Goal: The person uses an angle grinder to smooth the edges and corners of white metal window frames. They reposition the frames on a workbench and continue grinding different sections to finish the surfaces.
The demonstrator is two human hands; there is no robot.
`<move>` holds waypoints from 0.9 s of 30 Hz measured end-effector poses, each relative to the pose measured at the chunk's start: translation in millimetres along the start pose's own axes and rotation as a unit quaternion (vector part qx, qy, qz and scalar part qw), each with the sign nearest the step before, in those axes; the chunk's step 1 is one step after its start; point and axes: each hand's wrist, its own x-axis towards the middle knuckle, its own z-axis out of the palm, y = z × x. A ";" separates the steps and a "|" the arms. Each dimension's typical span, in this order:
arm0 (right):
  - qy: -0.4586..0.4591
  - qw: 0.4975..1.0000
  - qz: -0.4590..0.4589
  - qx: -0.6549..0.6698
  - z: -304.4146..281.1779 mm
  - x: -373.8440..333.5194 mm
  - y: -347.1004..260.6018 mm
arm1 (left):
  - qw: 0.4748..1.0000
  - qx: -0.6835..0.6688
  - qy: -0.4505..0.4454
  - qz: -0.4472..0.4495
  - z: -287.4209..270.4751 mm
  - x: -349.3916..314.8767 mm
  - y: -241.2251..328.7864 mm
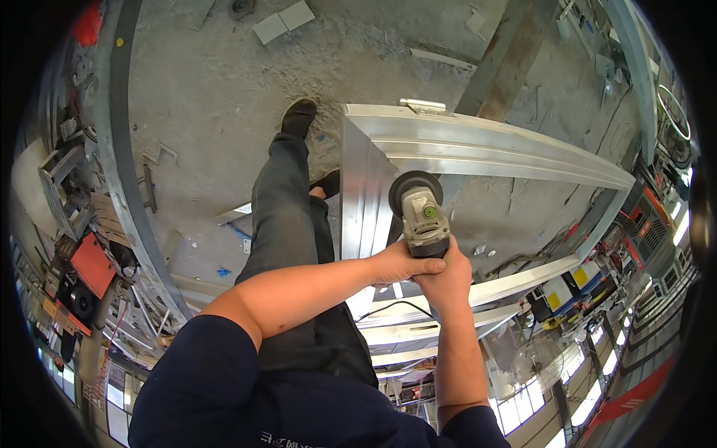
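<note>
An angle grinder (424,216) with a grey head and a dark round disc (407,181) is held between both my hands. My left hand (397,263) wraps around its body from the left, thumb across the near end. From the right, my right hand (450,278) grips the same rear part, and the handle is mostly hidden by my fingers. Under the disc lies the mitred corner of a silvery metal frame (366,175); I cannot tell whether the disc touches it. On the frame's far edge sits a hinge-like metal piece (426,106).
A long steel beam (123,149) runs along the left, and another beam (508,56) stretches beyond the frame. Offcuts and flat plates (284,22) litter the concrete floor. An orange-red machine (644,216) and tools crowd the right; a red box (94,263) stands left.
</note>
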 end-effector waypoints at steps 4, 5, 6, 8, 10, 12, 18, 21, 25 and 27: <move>0.002 1.000 -0.010 0.003 5.4 2.1 -7.1 | 1.000 0.007 0.012 0.012 -6.7 -2.6 -0.9; 0.001 1.000 -0.014 0.007 4.6 3.1 -9.3 | 1.000 0.008 0.013 0.005 -7.5 -2.1 -0.5; -0.001 1.000 -0.014 0.002 5.2 3.7 -9.5 | 1.000 0.007 0.017 0.012 -7.4 -2.2 -0.9; 0.000 1.000 -0.012 -0.009 4.4 4.7 -8.6 | 0.999 0.006 0.021 0.025 -3.4 -2.0 1.3; -0.003 1.000 -0.017 -0.011 2.2 7.9 -12.8 | 0.999 -0.004 0.025 0.038 -4.7 -0.1 2.2; -0.008 1.000 -0.018 -0.018 0.2 10.3 -14.7 | 0.999 -0.008 0.027 0.040 -5.2 0.9 2.0; -0.003 1.000 -0.023 -0.002 0.5 11.6 -9.2 | 0.999 0.004 0.022 0.034 0.5 -0.1 6.8; -0.015 1.000 -0.016 -0.021 -3.0 14.2 -15.9 | 0.999 0.013 0.017 0.032 -4.6 1.9 6.7; -0.022 0.999 -0.016 -0.025 -2.3 11.7 -11.9 | 0.998 0.010 0.041 0.046 -1.3 -0.9 0.7; -0.022 0.999 -0.022 -0.028 -1.8 14.1 -11.4 | 0.998 0.005 0.041 0.047 -1.1 -0.8 -0.2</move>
